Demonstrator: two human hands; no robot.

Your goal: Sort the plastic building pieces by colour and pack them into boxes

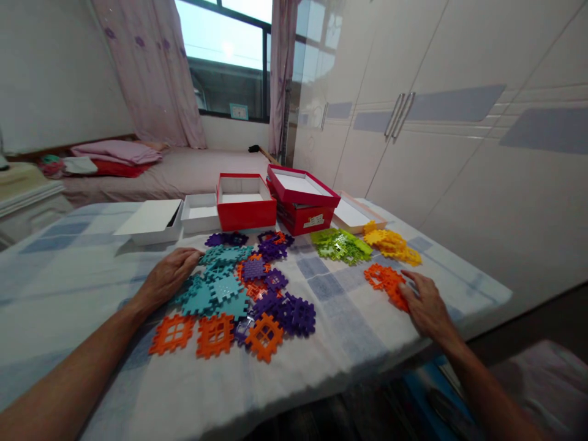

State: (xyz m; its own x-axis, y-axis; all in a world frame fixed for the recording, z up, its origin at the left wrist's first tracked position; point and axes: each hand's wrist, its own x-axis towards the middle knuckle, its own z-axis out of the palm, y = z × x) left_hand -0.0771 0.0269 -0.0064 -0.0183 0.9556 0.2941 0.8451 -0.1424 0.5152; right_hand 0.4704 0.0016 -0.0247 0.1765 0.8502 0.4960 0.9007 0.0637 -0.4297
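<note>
A mixed heap of flat plastic interlocking tiles lies on the cloth-covered table: teal tiles, purple tiles and orange tiles. My left hand rests palm down on the left edge of the teal tiles, fingers stretched out. My right hand lies flat at the right, fingertips touching a small separate pile of orange tiles. Neither hand grips anything. A green pile and a yellow pile sit further back.
Behind the tiles stand an open red box, stacked red boxes, two white boxes and a flat lid. A white wardrobe runs along the right. A bed and window lie beyond. The table's edge is near my right hand.
</note>
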